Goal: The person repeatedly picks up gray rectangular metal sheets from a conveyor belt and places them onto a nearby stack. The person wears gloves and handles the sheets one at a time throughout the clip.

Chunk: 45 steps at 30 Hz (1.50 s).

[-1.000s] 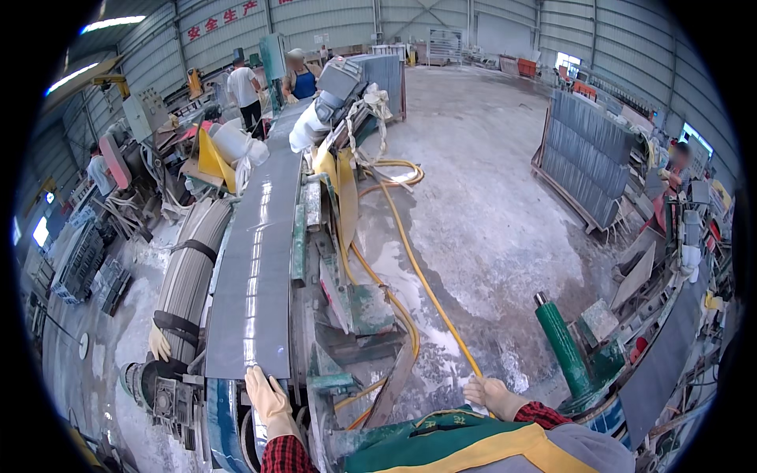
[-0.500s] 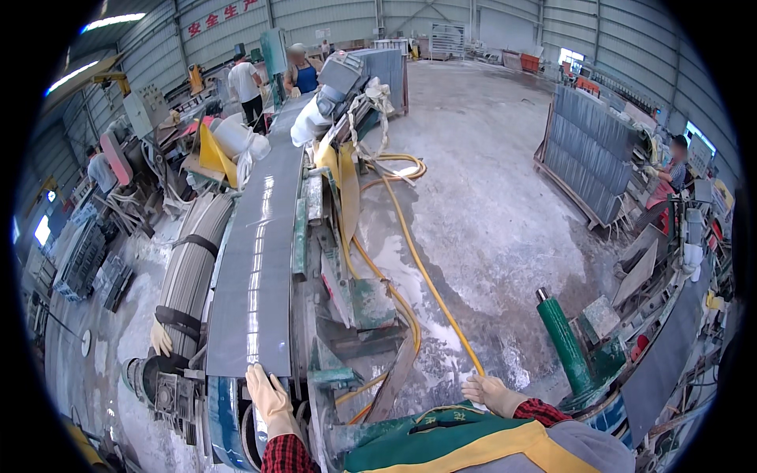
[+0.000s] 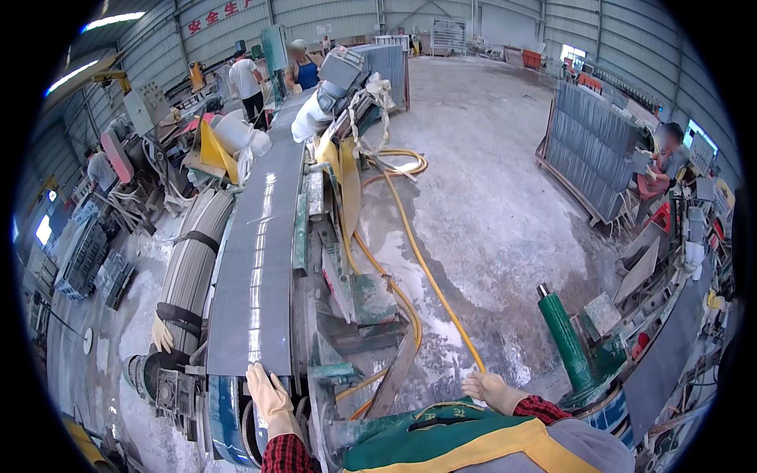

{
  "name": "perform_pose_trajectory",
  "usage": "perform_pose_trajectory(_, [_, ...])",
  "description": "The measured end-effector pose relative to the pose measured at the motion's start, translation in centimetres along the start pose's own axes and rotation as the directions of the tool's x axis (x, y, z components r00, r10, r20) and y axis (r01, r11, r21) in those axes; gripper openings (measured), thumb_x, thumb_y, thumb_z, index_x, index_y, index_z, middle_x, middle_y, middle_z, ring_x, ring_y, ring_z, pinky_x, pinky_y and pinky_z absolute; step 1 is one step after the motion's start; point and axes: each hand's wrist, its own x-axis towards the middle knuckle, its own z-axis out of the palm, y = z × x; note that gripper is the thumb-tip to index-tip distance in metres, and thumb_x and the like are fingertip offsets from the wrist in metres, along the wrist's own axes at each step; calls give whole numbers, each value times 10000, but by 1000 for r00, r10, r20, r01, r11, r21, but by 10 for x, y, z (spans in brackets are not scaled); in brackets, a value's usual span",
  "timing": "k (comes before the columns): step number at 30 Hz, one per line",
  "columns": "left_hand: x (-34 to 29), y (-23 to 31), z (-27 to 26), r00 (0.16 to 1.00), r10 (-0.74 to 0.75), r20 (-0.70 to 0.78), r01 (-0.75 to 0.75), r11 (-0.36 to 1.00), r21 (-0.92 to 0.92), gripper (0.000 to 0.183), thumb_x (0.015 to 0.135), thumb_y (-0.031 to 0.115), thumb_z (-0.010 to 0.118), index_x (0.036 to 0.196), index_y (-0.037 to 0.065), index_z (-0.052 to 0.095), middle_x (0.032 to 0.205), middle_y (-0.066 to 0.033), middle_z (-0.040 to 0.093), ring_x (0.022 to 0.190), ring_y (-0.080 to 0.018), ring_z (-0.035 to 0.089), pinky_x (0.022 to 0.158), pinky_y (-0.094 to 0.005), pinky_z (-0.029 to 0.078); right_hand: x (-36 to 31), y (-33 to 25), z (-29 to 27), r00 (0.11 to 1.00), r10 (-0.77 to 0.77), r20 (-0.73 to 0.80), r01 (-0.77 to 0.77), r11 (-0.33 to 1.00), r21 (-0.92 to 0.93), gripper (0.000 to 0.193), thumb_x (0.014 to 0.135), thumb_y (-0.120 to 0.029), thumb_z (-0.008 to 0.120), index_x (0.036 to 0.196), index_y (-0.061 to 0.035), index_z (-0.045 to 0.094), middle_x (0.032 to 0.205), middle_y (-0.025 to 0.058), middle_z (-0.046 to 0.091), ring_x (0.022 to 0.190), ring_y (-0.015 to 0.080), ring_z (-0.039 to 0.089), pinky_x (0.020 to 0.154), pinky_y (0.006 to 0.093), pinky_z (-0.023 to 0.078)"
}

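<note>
My left hand (image 3: 273, 400), in a pale rubber glove, lies at the near end of a long dark grey slab (image 3: 248, 307). Its fingers are stretched out, and the fingertips touch the slab's near edge. The slab rests on a conveyor with a blue roller end (image 3: 227, 410). To the right, in front of my green and yellow apron (image 3: 441, 437), my right hand (image 3: 493, 392) is closed round a yellow hose (image 3: 445, 303). From that hand the hose runs forward over the floor to a loose coil. The apron hides whatever lies below the right hand.
Left of the conveyor is a strapped, ribbed grey roll (image 3: 189, 272), with another pale glove (image 3: 162, 337) hanging near it. A green cylinder (image 3: 564, 339) stands at right. Stacked grey slabs (image 3: 591, 154) lean on a rack. Several co-workers stand farther off.
My hands, the slab and the hose hold their places. The co-worker at the far right has moved closer to the stacked slabs. The co-worker in the blue apron has shifted slightly.
</note>
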Motion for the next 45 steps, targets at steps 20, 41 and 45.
perform_pose_trajectory(20, [-10,-6,-4,1000,27,13,-26,998,-49,405,959,118,456,1330,-42,425,1374,-251,449,1267,-420,410,1079,-454,324,-10,7,-4,994,-75,-82,85,989,123,363,955,-216,568,1181,68,539,1114,230,654,976,327,676,854,421,571])
perform_pose_trajectory(41, [2,-85,-32,650,-337,681,541,-423,-727,528,941,333,447,1348,-3,429,1301,-152,521,1142,-249,530,986,-387,433,-90,53,-31,843,-167,-512,359,882,304,360,973,-259,537,1179,35,548,1079,201,657,944,325,666,822,433,576])
perform_pose_trajectory(45, [0,-79,-24,697,-139,704,261,-865,-428,561,986,295,398,1451,5,281,1471,-117,344,1331,-239,341,1094,-488,244,-101,75,-39,821,-151,-550,353,892,283,352,978,-272,527,1153,31,562,1079,197,659,946,322,665,823,432,576])
